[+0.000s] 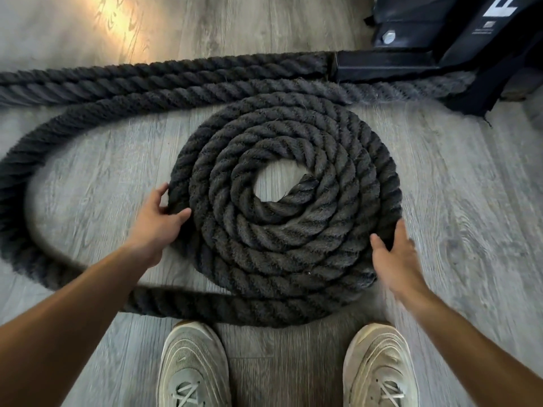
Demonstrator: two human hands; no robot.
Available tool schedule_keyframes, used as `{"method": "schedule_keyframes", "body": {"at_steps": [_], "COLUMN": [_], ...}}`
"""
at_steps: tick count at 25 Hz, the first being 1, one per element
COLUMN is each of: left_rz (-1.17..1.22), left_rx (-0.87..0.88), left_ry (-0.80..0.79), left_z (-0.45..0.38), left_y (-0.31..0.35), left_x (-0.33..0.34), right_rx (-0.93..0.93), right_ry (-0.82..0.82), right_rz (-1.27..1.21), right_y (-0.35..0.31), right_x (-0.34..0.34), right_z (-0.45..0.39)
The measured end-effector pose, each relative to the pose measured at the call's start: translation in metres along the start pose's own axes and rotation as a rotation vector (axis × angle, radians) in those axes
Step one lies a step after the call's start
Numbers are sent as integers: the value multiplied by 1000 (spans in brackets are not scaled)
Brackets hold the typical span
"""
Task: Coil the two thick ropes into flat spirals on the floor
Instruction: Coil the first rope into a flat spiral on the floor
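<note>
Two hands are laid against a flat rope coil on the wooden floor — the left hand pinching its outer turn, the right hand pressed open-fingered to the opposite rim. Uncoiled rope is seen looping away leftward, nearer the left hand — likely fed in next.

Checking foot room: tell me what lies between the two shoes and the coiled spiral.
In the head view, one loose rope run crosses the floor between the shoes and the spiral.
</note>
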State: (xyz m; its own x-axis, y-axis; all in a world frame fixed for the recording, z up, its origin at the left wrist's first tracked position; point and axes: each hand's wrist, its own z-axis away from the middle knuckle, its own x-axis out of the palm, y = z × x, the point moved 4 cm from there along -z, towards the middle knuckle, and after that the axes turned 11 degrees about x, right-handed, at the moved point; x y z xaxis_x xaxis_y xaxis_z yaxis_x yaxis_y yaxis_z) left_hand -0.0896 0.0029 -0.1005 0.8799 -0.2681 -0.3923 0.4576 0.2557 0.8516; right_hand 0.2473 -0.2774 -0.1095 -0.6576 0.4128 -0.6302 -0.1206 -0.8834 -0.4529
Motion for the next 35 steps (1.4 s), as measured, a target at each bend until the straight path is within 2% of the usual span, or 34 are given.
{"method": "schedule_keyframes", "body": {"at_steps": [2, 6, 9, 11, 14, 19, 23, 28, 32, 35], "left_rz": [57, 7, 53, 68, 43, -225, -176, -99, -104, -83], "left_rx": [-31, -128, -191, -154, -74, 11, -46, -184, -199, -83], "left_ry": [23, 36, 43, 56, 42, -20, -17, -50, -81, -25], "left_z": [30, 66, 57, 37, -1, -26, -4, 54, 43, 11], "left_y": [-11, -22, -18, -10, 9, 19, 13, -13, -13, -1], "left_x": [1, 6, 2, -1, -2, -6, -8, 0, -4, -7], "right_rx": [-37, -81, -130, -81, 16, -7, -40, -123, -181, -35], "right_ry": [-37, -116, 20, 121, 128, 115, 121, 111, 192, 220], "right_rz": [55, 42, -32, -41, -34, 31, 93, 214, 85, -38], "right_y": [-19, -63, -60, -33, 3, 10, -3, -56, -62, -21], "right_x": [-12, -30, -25, -9, 19, 22, 9, -25, -27, -8], "right_z": [-24, -58, -41, -14, 27, 34, 5, -46, -36, -10]}}
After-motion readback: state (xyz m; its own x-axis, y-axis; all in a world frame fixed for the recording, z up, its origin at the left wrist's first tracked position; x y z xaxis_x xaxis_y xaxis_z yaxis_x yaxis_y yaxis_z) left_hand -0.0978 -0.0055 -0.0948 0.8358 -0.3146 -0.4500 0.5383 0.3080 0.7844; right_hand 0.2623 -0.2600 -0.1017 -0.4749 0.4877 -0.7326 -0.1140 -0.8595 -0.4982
